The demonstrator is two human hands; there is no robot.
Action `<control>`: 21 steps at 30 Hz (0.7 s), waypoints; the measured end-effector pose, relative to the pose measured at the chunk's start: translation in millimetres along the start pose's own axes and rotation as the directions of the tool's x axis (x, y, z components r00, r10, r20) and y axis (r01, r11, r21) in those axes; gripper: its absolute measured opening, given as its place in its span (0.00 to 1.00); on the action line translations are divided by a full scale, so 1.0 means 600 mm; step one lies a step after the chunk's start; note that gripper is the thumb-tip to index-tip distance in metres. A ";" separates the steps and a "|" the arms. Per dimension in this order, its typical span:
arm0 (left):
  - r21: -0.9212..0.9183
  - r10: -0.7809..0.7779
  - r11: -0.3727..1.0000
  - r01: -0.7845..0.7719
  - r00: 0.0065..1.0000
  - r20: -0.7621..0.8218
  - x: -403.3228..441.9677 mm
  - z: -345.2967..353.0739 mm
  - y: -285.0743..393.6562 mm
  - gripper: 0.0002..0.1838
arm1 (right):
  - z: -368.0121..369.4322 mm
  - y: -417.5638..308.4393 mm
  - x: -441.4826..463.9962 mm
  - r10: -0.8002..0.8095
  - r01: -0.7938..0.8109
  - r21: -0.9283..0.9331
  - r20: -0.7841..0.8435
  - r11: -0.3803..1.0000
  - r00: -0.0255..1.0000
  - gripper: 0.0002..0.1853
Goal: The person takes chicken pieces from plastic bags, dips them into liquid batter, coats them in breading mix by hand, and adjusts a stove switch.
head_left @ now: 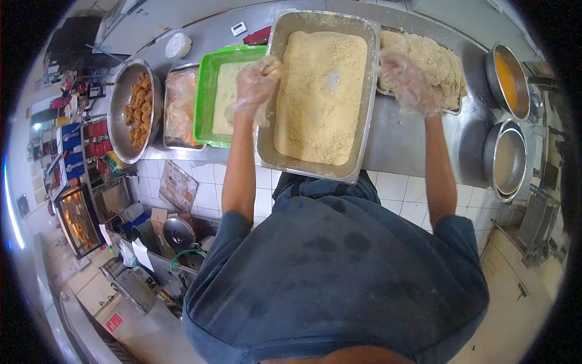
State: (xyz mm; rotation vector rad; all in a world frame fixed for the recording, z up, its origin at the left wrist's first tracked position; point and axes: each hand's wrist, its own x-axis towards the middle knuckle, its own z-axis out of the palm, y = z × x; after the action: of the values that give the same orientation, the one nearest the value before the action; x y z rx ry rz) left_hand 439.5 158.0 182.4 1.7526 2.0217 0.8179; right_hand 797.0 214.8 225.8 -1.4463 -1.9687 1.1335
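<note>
My left hand (257,85), in a clear plastic glove, is closed over the edge between a green tray (205,91) of pale liquid and a deep metal pan (267,142) of yellowish crumbs. Something small and pale shows at its fingers, too unclear to name. On the other side of the pan is my right hand (403,79), also gloved and blurred, over the near-left part of a tray of coated pale pieces (433,67). Its fingers are smeared, so what they hold, if anything, is hidden.
Left on the metal counter (397,142) stand a bowl (118,115) of browned pieces and a tray of bagged orange-pink pieces (180,109). At right are a bowl of orange liquid (509,79) and a bowl of cloudy liquid (509,159). A white container (178,45) sits behind.
</note>
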 end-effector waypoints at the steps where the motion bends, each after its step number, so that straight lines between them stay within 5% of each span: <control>1: 0.047 0.133 0.990 -0.132 0.991 -0.021 0.018 0.010 -0.001 0.11 | 0.017 -0.002 -0.014 -0.007 0.006 0.043 0.016 0.999 1.000 0.28; 2: 0.094 0.268 0.960 -0.263 0.963 -0.040 0.040 0.021 -0.002 0.10 | 0.044 0.006 -0.025 -0.016 0.014 0.084 0.029 0.996 0.999 0.26; 8: 0.207 0.512 0.823 -0.529 0.849 0.132 0.145 0.183 -0.081 0.13 | 0.173 0.031 -0.074 0.084 -0.076 0.223 -0.026 0.972 0.996 0.25; 12: 0.087 0.285 0.921 -0.379 0.811 0.510 0.084 0.252 -0.154 0.23 | 0.233 0.005 -0.105 0.089 -0.026 0.333 -0.173 0.943 0.981 0.25; 14: 0.046 0.331 0.904 -0.425 0.765 0.553 0.031 0.164 -0.132 0.29 | 0.259 0.004 -0.085 0.196 -0.189 0.090 -0.089 0.978 0.976 0.25; 15: 0.010 0.398 0.897 -0.443 0.815 0.422 0.017 0.143 -0.136 0.31 | 0.273 0.012 -0.070 0.255 -0.257 -0.038 -0.053 0.966 0.966 0.25; 17: -0.049 0.483 0.875 -0.481 0.866 0.130 -0.007 0.107 -0.149 0.35 | 0.342 0.097 -0.046 0.095 -0.162 -0.469 -0.164 0.868 0.982 0.28; 18: -0.302 0.323 0.917 -0.262 0.930 0.174 -0.015 0.070 -0.144 0.37 | 0.369 0.132 -0.031 0.001 -0.124 -0.656 -0.185 0.744 0.983 0.30; 20: -0.665 0.023 0.697 0.266 0.920 0.392 -0.031 -0.026 -0.120 0.42 | 0.397 0.160 -0.005 0.349 -0.294 -0.640 -0.044 0.710 0.936 0.31; 21: -0.768 0.031 0.561 0.309 0.919 0.393 -0.044 -0.064 -0.123 0.44 | 0.414 0.165 -0.008 0.506 -0.374 -0.640 0.028 0.672 0.862 0.31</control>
State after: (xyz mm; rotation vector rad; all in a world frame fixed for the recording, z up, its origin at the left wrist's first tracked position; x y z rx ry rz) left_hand 363.8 119.4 163.4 1.0486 1.1662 1.0491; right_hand 669.3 134.3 5.1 -2.3459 -2.3394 0.8591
